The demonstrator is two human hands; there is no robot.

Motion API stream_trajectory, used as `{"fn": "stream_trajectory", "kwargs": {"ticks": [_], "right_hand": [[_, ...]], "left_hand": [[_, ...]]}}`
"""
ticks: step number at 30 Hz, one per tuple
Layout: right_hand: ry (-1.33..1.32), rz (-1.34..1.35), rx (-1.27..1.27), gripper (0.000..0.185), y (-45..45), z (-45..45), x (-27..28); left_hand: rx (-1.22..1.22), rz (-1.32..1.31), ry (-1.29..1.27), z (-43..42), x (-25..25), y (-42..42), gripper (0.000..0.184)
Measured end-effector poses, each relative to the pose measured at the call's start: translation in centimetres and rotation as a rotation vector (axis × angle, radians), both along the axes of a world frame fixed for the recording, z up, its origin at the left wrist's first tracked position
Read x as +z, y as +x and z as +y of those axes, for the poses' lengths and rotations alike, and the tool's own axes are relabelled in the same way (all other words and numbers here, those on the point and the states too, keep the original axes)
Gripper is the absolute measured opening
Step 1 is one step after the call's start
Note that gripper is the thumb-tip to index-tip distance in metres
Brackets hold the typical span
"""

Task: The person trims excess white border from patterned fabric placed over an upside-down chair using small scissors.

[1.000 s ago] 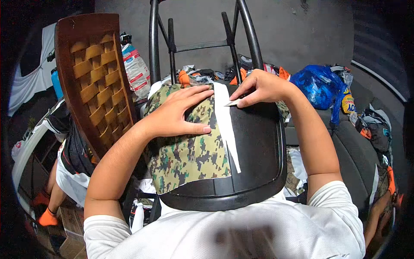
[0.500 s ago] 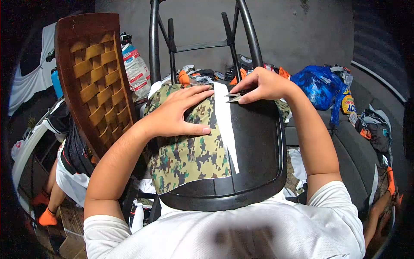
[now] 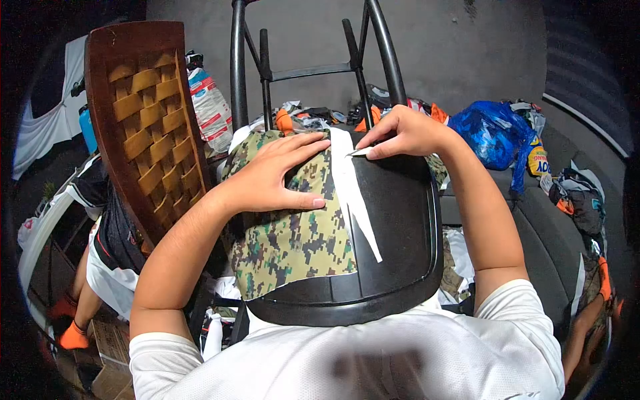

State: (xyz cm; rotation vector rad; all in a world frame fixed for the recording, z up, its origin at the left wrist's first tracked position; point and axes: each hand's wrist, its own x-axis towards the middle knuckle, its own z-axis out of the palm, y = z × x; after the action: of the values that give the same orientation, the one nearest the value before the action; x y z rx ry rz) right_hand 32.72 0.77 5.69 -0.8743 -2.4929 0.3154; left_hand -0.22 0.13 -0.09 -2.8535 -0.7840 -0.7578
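Note:
A piece of digital-camouflage fabric [image 3: 287,247] lies over a black plastic chair seat [image 3: 400,220]. My left hand [image 3: 270,173] rests flat on it, thumb spread from the fingers. Along the fabric's right side runs a narrow white strip [image 3: 363,217], its lower end tapering to a point that hangs free over the seat. My right hand [image 3: 403,135] is closed on small metal thread snips [image 3: 361,152]. Their blades appear together, with the tips at the white strip; the rest of the snips is hidden in my fingers.
A brown chair back with woven slats [image 3: 155,127] stands close on the left. Black metal chair legs [image 3: 240,67] rise ahead. A blue plastic bag [image 3: 490,137] and fabric scraps lie to the right, on and around dark cushions [image 3: 540,233]. Another person's leg [image 3: 83,300] shows at the left.
The snips' blades have come together at the white strip. The strip's lower point has swung right, away from the camouflage edge. My left hand has stayed in place.

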Motion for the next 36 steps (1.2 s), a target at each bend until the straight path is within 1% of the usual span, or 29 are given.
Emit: {"fn": "stream_trajectory", "kwargs": {"ticks": [9,14,18,23,36], "right_hand": [[-0.037,0.008,0.011,0.032,0.3,0.2,0.0],[-0.029,0.06,-0.06,0.031,0.9,0.3,0.2],[0.004,0.04,-0.073,0.033,0.2,0.3,0.1],[-0.013,-0.044,-0.095,0.033,-0.1,-0.3,0.7],[-0.004,-0.012,-0.068,0.031,0.1,-0.5,0.6]], "left_hand": [[-0.01,0.0,0.0,0.1,0.0,0.0,0.101],[0.001,0.014,-0.002,-0.5,0.0,0.0,0.102],[-0.02,0.099,0.103,-2.1,0.1,0.2,0.104],[-0.017,0.112,0.098,-1.8,0.0,0.1,0.103],[-0.039,0.104,0.083,-1.4,0.1,-0.1,0.104]]}}
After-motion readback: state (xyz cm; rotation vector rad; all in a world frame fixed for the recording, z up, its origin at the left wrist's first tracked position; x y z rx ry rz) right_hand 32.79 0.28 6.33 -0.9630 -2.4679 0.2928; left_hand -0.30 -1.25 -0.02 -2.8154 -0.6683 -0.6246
